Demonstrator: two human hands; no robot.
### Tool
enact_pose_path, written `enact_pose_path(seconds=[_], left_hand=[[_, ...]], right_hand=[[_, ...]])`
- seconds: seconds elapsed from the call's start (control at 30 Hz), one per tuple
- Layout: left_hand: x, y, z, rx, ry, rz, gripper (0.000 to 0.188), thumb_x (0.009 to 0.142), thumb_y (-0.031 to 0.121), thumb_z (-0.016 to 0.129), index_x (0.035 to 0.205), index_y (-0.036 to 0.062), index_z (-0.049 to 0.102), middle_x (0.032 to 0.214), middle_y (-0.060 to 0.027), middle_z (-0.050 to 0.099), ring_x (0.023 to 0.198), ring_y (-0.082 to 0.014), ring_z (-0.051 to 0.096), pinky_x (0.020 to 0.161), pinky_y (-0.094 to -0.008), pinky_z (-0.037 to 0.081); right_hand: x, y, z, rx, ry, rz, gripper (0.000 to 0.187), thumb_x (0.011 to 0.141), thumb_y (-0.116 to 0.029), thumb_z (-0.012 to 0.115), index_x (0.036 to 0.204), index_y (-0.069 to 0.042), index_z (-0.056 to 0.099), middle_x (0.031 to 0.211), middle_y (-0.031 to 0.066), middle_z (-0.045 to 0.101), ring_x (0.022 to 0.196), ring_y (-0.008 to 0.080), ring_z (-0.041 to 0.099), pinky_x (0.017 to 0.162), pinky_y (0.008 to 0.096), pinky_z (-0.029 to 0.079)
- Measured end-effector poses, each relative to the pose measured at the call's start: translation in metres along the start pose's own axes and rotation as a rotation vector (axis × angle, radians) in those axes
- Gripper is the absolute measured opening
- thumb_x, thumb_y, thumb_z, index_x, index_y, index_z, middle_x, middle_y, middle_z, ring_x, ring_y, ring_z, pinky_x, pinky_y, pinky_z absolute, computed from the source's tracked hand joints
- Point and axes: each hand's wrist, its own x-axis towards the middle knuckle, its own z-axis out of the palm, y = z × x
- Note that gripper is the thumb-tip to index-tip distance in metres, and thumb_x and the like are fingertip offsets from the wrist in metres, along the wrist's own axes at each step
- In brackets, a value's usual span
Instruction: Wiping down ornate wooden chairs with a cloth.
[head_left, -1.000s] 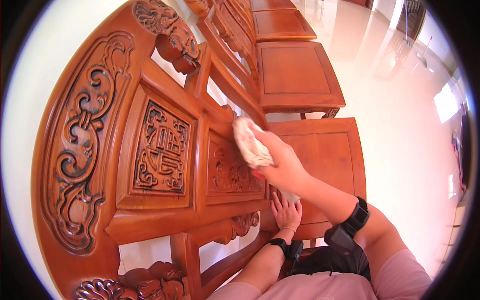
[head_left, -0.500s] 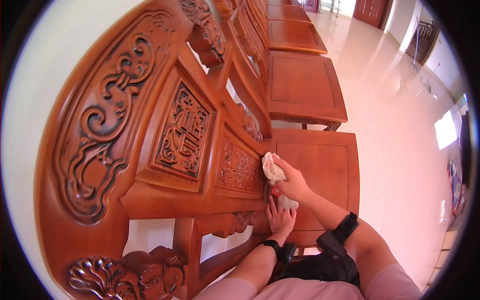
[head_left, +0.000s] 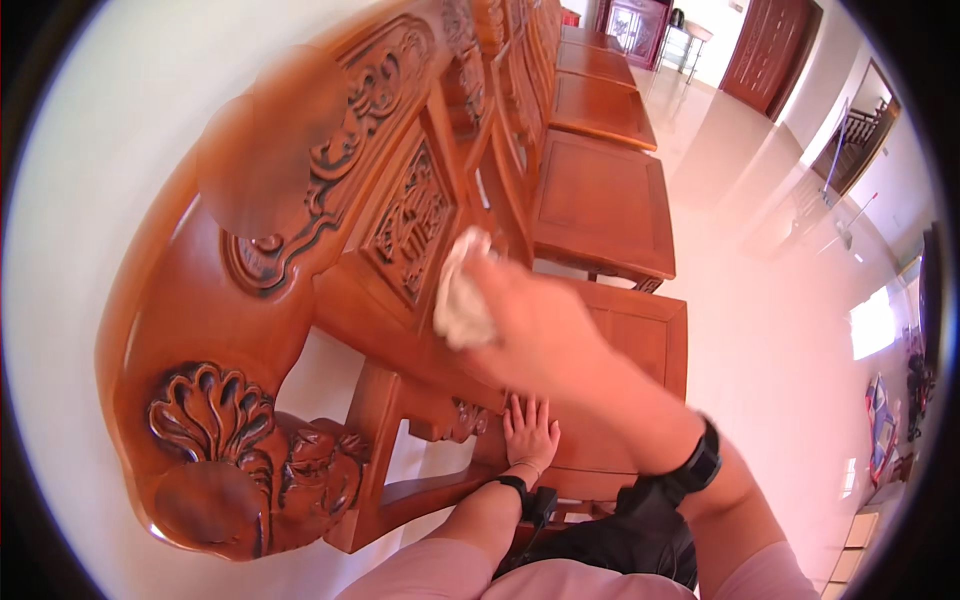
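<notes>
My right hand [head_left: 535, 325] is closed round a crumpled cream-white cloth [head_left: 462, 295], smeared by motion. It is up in front of the carved backrest [head_left: 365, 285] of a reddish-brown wooden chair, below the square carved panel [head_left: 410, 222]. I cannot tell whether the cloth touches the wood. Fingers apart, my left hand [head_left: 530, 438] lies flat on the rear part of the chair's seat [head_left: 635, 335], close to the foot of the backrest. Nothing shows in its grip. My right forearm and hand hide part of the seat and the lower backrest.
A row of matching wooden seats [head_left: 605, 200] runs away ahead. Glossy pale floor tiles [head_left: 750, 250] stretch along the right. Far off stand a dark red door [head_left: 770, 55] and a small glass table [head_left: 682, 45]. A white wall [head_left: 75, 300] lies behind the backrest.
My right hand has moved up and left with the cloth, from the backrest's foot toward the square panel. My left hand has shifted slightly left and down. The view has tilted up.
</notes>
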Motion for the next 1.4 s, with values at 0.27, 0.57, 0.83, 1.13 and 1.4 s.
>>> enact_pose_path(seconds=[0.27,0.57,0.83,1.13,1.4], left_hand=[[0.003,0.006,-0.012,0.031,-0.011,0.017,0.054,0.084,0.040,0.050,0.132,0.0151,0.046,0.144,-0.0095,0.033,0.133,-0.0332,0.026,0.106,-0.0485,0.021],[-0.002,0.004,-0.016,0.029,-0.071,-0.035,0.055,0.084,0.039,0.050,0.133,0.0163,0.045,0.145,-0.0078,0.032,0.134,-0.0330,0.025,0.107,-0.0482,0.018],[0.002,0.007,-0.021,-0.051,-0.244,-0.030,0.053,0.084,0.039,0.051,0.131,0.0163,0.047,0.143,-0.0077,0.035,0.133,-0.0326,0.026,0.107,-0.0483,0.017],[0.005,-0.003,-0.023,-0.074,-0.226,-0.045,0.052,0.083,0.039,0.051,0.131,0.0162,0.048,0.142,-0.0079,0.037,0.132,-0.0326,0.027,0.108,-0.0484,0.017],[0.002,-0.005,-0.021,-0.087,-0.229,-0.042,0.052,0.083,0.039,0.051,0.130,0.0162,0.049,0.141,-0.0081,0.038,0.132,-0.0326,0.028,0.108,-0.0485,0.016]], right_hand=[[0.006,0.000,-0.011,0.125,0.183,-0.013,0.069,0.068,-0.015,0.067,0.128,-0.002,0.036,0.109,0.0229,0.055,0.088,0.0376,0.061,0.074,0.0415,0.051],[0.014,-0.019,-0.015,0.027,-0.069,0.004,0.063,0.068,-0.011,0.065,0.125,-0.004,0.039,0.100,0.0214,0.054,0.086,0.0403,0.058,0.071,0.0438,0.049],[-0.024,-0.046,-0.028,0.142,-0.180,-0.087,0.062,0.064,-0.009,0.067,0.123,-0.009,0.047,0.092,0.0146,0.056,0.080,0.0330,0.061,0.066,0.0396,0.051],[-0.030,-0.068,-0.045,0.349,0.010,-0.283,0.053,0.065,-0.015,0.068,0.116,-0.018,0.054,0.087,0.0070,0.054,0.076,0.0265,0.060,0.059,0.0356,0.051],[-0.002,-0.082,-0.047,0.084,-0.242,-0.219,0.063,0.062,-0.007,0.066,0.121,-0.024,0.055,0.087,0.0086,0.058,0.074,0.0266,0.061,0.058,0.0350,0.049]])
